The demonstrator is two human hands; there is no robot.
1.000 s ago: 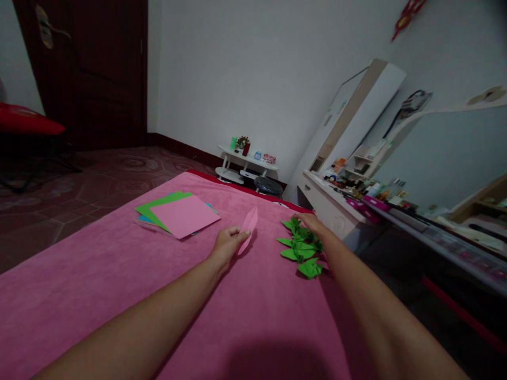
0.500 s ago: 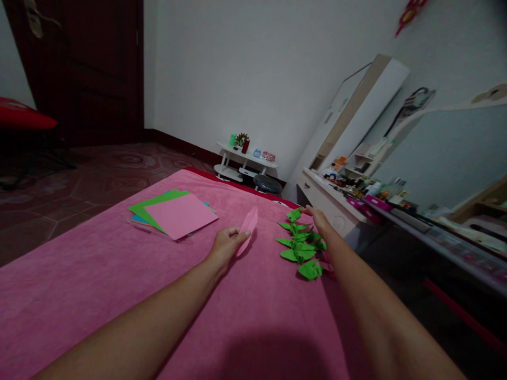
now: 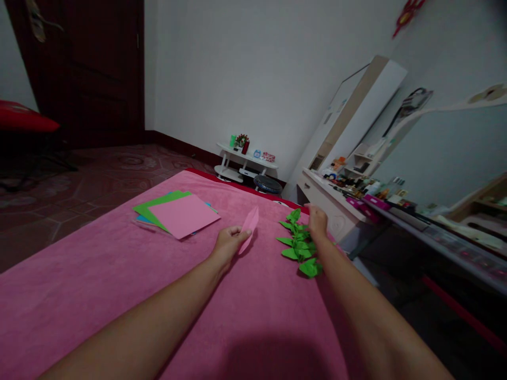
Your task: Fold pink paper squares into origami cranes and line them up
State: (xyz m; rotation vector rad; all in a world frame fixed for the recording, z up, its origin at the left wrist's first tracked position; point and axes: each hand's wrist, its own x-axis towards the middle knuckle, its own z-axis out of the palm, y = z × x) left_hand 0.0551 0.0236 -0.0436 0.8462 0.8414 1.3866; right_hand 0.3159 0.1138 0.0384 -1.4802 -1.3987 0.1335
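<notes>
A narrow, pointed piece of folded pink paper [image 3: 250,224] is pinched between the thumb and fingers of my left hand [image 3: 229,241], tilted just above the pink cloth. My right hand [image 3: 317,220] is at the far right edge of the cloth, beside a cluster of folded green paper cranes [image 3: 299,248]. One digit of it points left; the other fingers are hidden, so I cannot make out whether they hold anything. To the left of my left hand lies a loose stack of square paper sheets, a pink sheet [image 3: 184,215] on top, with a green sheet [image 3: 156,207] and blue edges below.
The pink cloth [image 3: 245,301] covers the surface before me. On the right stands a white dressing table [image 3: 322,192] crowded with bottles and boxes. A low white shelf [image 3: 249,157] and a dark round stool [image 3: 268,184] are beyond the far edge.
My right hand has turned and pulled slightly nearer at the cranes' far right side, its forearm shifting left over part of them. The left hand keeps its hold on the folded pink paper.
</notes>
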